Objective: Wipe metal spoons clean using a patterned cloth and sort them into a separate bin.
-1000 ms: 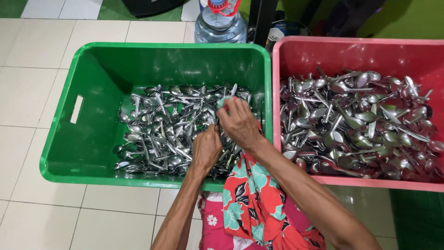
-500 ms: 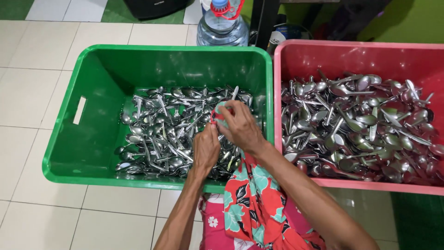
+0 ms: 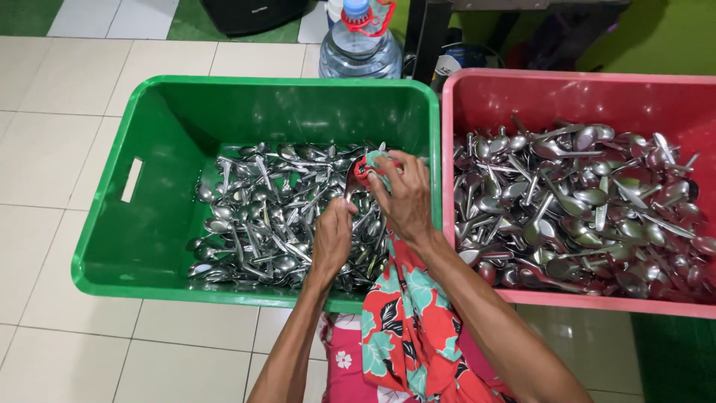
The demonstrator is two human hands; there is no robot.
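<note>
A spoon (image 3: 350, 181) is gripped low on its handle by the closed left hand (image 3: 332, 237), its bowl raised just above. The bowl is pinched through a floral cloth (image 3: 399, 328) by the right hand (image 3: 405, 195). Beneath both hands a green crate (image 3: 149, 246) of loose cutlery (image 3: 253, 216) is seen; to their right, a pink crate (image 3: 477, 93) of spoons.

- Two crates sit side by side on the floor before me, the left crate (image 3: 134, 246) touching the right crate (image 3: 447, 149).
- Spoons (image 3: 261, 216) lie piled in the left one, more spoons (image 3: 582, 201) in the right.
- My left hand (image 3: 333, 237) and my right hand (image 3: 403, 195) are over the left pile, a cloth (image 3: 403, 328) trailing from the right one toward me.
- A water bottle (image 3: 360, 46) stands behind the crates.
</note>
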